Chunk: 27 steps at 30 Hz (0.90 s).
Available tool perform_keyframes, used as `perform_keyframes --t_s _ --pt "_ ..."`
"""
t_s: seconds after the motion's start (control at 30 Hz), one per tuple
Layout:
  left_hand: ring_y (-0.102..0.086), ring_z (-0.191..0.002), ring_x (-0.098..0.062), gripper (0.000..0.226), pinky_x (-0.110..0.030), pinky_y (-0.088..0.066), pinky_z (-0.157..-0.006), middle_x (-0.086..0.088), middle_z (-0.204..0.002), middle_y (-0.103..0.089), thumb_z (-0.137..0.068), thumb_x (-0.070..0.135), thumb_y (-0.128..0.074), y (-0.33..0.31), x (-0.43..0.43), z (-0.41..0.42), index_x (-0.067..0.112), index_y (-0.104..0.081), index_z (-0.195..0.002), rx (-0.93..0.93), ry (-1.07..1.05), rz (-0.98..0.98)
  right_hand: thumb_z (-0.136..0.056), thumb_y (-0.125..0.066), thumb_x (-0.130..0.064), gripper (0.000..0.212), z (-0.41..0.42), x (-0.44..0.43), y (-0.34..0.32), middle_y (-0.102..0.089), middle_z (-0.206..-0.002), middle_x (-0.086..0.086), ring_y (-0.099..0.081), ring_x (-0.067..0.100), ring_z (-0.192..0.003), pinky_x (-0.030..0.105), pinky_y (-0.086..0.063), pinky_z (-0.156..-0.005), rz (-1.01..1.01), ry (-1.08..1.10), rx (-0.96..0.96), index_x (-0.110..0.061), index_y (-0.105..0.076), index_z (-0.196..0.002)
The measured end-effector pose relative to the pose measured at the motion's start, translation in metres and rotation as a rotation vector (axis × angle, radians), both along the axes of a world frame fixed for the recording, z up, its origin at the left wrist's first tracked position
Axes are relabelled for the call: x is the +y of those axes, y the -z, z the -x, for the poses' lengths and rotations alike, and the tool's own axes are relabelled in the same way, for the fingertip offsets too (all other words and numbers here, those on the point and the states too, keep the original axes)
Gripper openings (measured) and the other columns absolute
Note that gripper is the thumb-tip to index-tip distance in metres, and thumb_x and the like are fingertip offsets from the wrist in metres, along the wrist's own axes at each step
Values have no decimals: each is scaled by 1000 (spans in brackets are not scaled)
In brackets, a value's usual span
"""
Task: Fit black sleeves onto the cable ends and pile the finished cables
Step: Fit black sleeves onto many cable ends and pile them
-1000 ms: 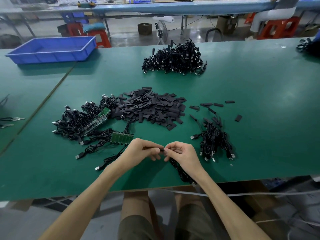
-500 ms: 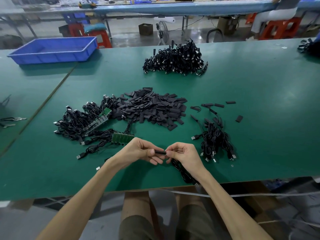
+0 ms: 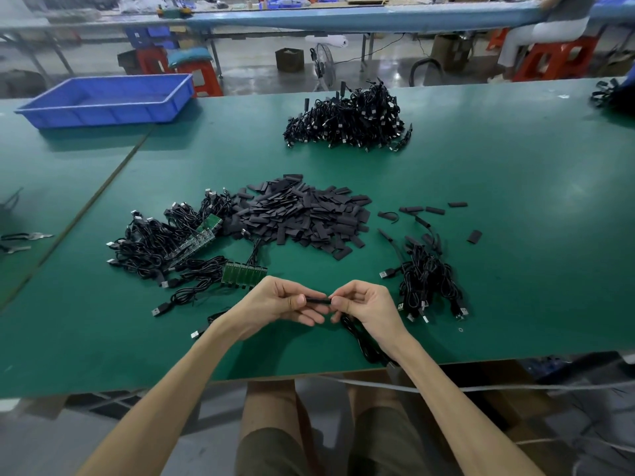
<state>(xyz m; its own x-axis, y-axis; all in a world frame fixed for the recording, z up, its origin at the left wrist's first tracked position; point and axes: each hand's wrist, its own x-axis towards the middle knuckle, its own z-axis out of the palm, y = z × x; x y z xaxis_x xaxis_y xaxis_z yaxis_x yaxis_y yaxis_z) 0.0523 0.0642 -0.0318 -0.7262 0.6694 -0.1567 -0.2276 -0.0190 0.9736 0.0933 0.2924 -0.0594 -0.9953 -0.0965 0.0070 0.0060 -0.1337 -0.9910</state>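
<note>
Two hands pinching a black sleeve at a green counter

Seen from a head camera, looking down at a green counter (image 3: 515, 201). The landmark is the sleeve pile (image 3: 302, 214), a loose mound of flat black sleeves in the middle of the counter. Nearer the person than that pile, both hands meet just above the counter. The left hand (image 3: 278, 304) pinches one end of a single sleeve (image 3: 316, 299) between thumb and fingertips, and the right hand (image 3: 367, 307) pinches the other end, fingers curled. The sleeve lies level between them. A cable (image 3: 360, 341) trails from under the right hand to the counter's near edge. Touching the pile's left side is a tangle of cables (image 3: 151, 242) with green boards (image 3: 244, 274). Right of the pile, nearer the person, lies a small bundle (image 3: 429, 280) of cables, with a few stray sleeves beside it. Well beyond the pile sits a big heap (image 3: 347, 120) of cables. Far to the pile's left and beyond it stands a blue tray (image 3: 103, 101)
</note>
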Motion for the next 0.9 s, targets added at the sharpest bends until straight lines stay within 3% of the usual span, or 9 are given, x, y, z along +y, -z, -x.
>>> perform_keyframes --t_s 0.13,0.27,0.43,0.6,0.9 --pt "-70 -107 -35 31 -37 -57 -94 -27 -121 -69 -103 9 -55 -5 -8 5 -3 -65 -130 19 64 48 -80 -83 -20 15 1 0 3 -77 -78 15 -73 29 -63 29 -58 -68 -43 21 12 -9 -75 -87" --pt "-73 -92 -27 29 -33 -60 -84 -27 -111 -72 -96 5 -63 -6 -10 5 -2 -69 -124 42 42 99 -78 -84 -21 17 0 0 1 -76 -79 17 -73 28 -64 28 -59 -68 -37 0 0 -8 -75 -87" --pt "-72 -97 -31 27 -34 -59 -87 -26 -112 -72 -98 8 -63 -4 -8 4 0 -70 -123 18 46 140 -85 -82 -7 6 0 0 2 -77 -80 17 -74 28 -65 27 -59 -70 -54 5 -1 -9 -77 -86" --pt "-71 -75 -21 20 -30 -60 -74 -18 -93 -76 -95 11 -69 -5 0 5 -2 -77 -107 121 43 256 -85 -81 -2 7 -1 -2 1 -77 -78 15 -74 24 -63 20 -55 -65 -87 -18 -1 -4 -75 -88" --pt "-71 -77 -22 26 -30 -60 -74 -19 -94 -76 -90 11 -70 6 6 -1 -2 -75 -112 136 -24 209 -83 -82 -1 8 0 0 0 -77 -76 14 -73 24 -61 21 -55 -64 -67 -33 -17 -3 -75 -87"
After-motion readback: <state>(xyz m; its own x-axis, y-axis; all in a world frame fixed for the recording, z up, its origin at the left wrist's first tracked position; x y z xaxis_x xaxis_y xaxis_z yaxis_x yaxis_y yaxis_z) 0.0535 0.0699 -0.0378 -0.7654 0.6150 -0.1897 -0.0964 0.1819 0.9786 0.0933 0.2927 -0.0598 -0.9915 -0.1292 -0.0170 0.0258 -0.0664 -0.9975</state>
